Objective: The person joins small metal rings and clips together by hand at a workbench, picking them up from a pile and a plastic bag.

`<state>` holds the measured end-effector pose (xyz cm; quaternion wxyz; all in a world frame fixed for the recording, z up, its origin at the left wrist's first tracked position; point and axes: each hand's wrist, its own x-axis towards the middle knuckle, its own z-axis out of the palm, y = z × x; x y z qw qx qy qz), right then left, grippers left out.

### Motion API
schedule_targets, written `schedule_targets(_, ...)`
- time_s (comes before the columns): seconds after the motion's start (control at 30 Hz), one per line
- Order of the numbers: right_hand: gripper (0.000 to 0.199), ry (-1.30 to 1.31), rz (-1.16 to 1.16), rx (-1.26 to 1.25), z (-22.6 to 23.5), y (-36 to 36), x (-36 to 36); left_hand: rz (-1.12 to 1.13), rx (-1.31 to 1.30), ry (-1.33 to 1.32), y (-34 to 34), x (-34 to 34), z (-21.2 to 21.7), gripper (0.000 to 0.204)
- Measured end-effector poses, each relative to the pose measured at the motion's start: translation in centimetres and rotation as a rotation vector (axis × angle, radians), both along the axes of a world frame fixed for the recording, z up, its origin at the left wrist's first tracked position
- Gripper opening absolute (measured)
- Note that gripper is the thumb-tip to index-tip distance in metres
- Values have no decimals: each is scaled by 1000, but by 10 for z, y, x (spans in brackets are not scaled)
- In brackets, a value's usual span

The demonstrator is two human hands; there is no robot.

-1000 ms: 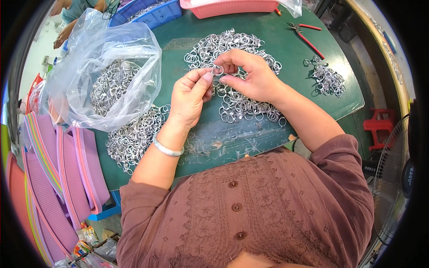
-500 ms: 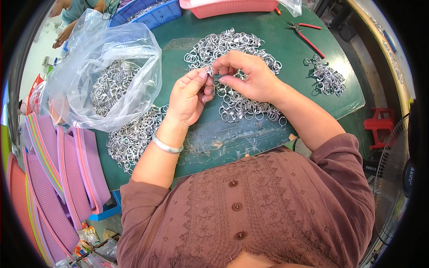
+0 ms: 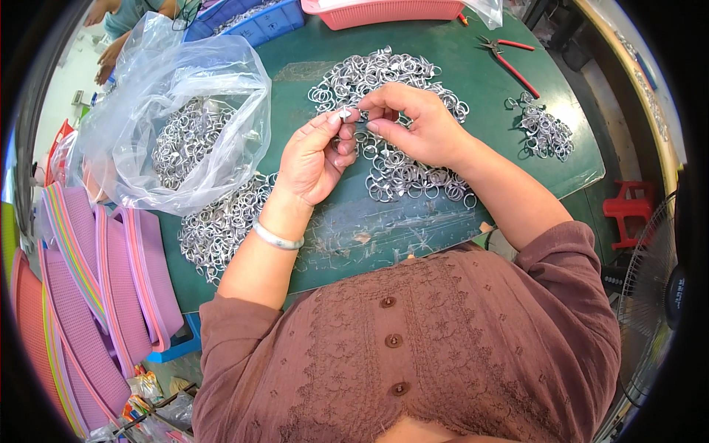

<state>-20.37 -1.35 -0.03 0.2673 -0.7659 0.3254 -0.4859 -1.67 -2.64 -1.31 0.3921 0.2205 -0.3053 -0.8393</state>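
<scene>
Between thumb and fingers, my left hand (image 3: 314, 159) pinches a silver metal ring (image 3: 345, 115) with a flat, shiny piece on top. Close on its right is my right hand (image 3: 421, 125), its forefinger reaching to the ring and its thumb held apart below. Whether that forefinger touches the ring is hard to see. Under and around my right hand lies a big heap of similar rings (image 3: 421, 179) on the green table (image 3: 347, 240). Another ring heap (image 3: 221, 240) spreads beside my left forearm, in front of a clear plastic bag (image 3: 247, 151) holding more rings.
Red-handled pliers (image 3: 515, 70) and a small ring pile (image 3: 546, 135) lie at the right. At the back stand a blue crate (image 3: 255, 28) and a pink basket (image 3: 391, 15). Purple woven baskets (image 3: 151, 273) fill the left; another person's hand (image 3: 109, 63) shows far left.
The ring has turned in my left fingers, so its flat top shows more. My right thumb and forefinger have shifted slightly at it. The other person's hand has moved a little.
</scene>
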Motion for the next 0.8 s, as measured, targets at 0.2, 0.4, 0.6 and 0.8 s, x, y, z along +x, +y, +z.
schedule_targets(0.2,19,21,-17,14,-1,-1,-2,58,-153,-352,0,12,20,17)
schedule_targets(0.4,15,47,-6,31,-6,-4,-4,39,-764,-1342,13,55,48,19)
schedule_targets(0.6,14,106,-14,-19,-5,-6,-3,75,-1061,-1803,31,62,52,26)
schedule_targets(0.8,13,96,-9,2,-5,-6,-2,47,-1121,-1479,24,10,22,21)
